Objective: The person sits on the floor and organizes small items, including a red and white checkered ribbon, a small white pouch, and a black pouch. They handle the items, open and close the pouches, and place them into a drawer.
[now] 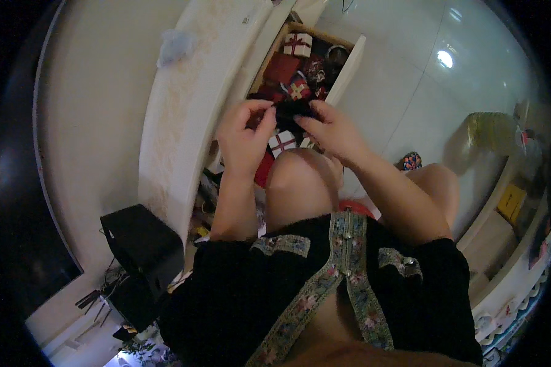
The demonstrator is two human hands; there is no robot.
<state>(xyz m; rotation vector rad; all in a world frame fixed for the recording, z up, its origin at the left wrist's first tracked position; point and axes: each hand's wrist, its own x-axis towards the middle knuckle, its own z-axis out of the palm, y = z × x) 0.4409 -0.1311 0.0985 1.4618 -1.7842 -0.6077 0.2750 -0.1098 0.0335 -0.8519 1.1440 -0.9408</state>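
Observation:
Between my two hands is a soft-looking black item (290,114), too dark to make out its kind. My left hand (244,137) pinches its left end between thumb and fingers. At the other end, my right hand (336,130) grips it the same way. Both hands are over an open drawer (346,69) with a pale front. Inside the drawer are a white gift box with a dark red ribbon (297,45), a dark red box (282,68) and a small red gift box with a gold bow (298,89). Another white ribboned box (282,143) shows below the black item.
A long pale cabinet top (179,114) runs along the left, with a crumpled plastic bag (176,47) on it. A black box-shaped device (142,241) stands at its near end. My bent knee (303,179) is close under my hands. Glossy floor tiles (395,82) spread to the right.

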